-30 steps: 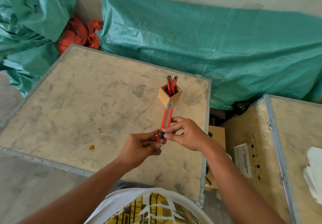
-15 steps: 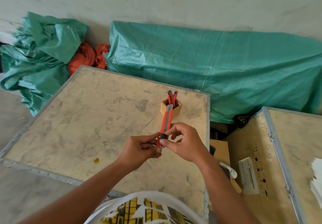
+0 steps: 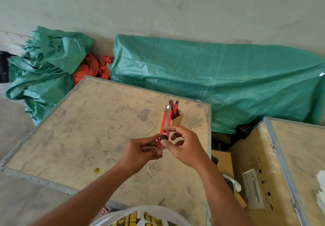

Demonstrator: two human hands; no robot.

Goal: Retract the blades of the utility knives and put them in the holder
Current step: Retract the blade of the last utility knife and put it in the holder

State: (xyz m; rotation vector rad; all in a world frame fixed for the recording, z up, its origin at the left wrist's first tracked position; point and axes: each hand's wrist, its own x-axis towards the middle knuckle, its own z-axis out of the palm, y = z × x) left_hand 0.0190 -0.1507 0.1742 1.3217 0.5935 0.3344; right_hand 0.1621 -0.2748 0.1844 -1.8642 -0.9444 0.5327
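Note:
An orange utility knife [image 3: 165, 123] with a grey metal tip points away from me above the wooden crate top [image 3: 88, 129]. My left hand [image 3: 140, 152] pinches its near end from the left. My right hand [image 3: 182, 146] grips it from the right, thumb by the black slider knob. No blade shows past the tip. Just behind the knife stands a small wooden holder [image 3: 177, 118] with two more orange knives [image 3: 175, 107] upright in it.
A small yellow scrap [image 3: 97, 170] lies near the crate's front edge. Green tarp bundles [image 3: 228, 81] and orange cloth [image 3: 91, 67] lie behind against the wall. A second crate [image 3: 284, 164] with a white label and paper stands at the right.
The view has tilted upward, showing more wall. Both hands keep hold of the knife, which now overlaps the holder's left side in the picture.

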